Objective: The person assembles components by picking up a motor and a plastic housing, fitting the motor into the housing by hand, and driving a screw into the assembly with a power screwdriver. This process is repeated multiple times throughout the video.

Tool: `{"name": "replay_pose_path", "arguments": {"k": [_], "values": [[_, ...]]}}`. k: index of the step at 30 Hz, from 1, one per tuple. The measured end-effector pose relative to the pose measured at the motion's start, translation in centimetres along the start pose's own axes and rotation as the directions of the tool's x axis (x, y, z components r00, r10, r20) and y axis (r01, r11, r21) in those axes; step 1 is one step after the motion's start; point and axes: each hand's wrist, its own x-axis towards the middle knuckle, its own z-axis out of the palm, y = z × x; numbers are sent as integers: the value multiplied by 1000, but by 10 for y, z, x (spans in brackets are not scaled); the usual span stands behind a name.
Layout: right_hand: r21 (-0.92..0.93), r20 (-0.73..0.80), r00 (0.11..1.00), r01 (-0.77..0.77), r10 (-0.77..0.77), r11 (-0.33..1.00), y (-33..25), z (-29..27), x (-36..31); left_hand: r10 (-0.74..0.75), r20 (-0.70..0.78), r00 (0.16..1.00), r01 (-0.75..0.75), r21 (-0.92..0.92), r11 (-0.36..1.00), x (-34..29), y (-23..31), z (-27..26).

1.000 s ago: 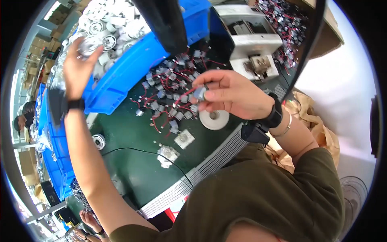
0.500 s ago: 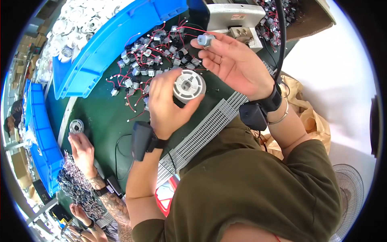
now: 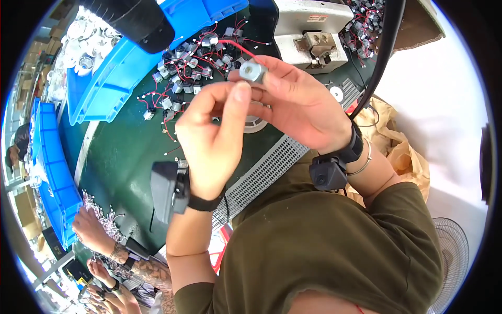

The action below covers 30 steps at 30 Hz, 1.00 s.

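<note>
A small silver motor [image 3: 252,72] with a red wire sits between the thumb and fingers of my right hand [image 3: 308,104], above the green bench. My left hand [image 3: 212,131] is right beside it, thumb and fingers brought together near the motor; what they pinch, if anything, is hidden. Under my hands lies a round white plastic housing [image 3: 255,124] on the bench, mostly covered by my fingers. Behind them spreads a loose pile of similar motors [image 3: 183,68] with red and black leads.
A blue bin [image 3: 104,99] of white parts stands at far left. A press-like metal fixture [image 3: 316,44] is at the back right, near a black cable [image 3: 384,57]. A dark cylinder [image 3: 138,23] hangs at top left. Another person's hand [image 3: 94,230] works at lower left.
My left hand has let go of the white housing, now on the bench, and come up to the motor. My right hand has brought the motor lower and left. The dark cylinder has come into view.
</note>
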Motion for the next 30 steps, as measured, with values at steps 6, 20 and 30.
{"name": "replay_pose_path", "arguments": {"k": [6,20,30], "values": [[-180,115,991,94,-74,979,-4,11,-1,-83,105,991,126,-521,844,0,-6,1],[-874,480,861,452,-167,-176,-34,-3,7,12,132,991,-78,504,860,-26,-38,-23],[-719,590,783,621,198,-312,-33,-8,20,68,268,961,-88,63,994,-9,-70,-18]]}}
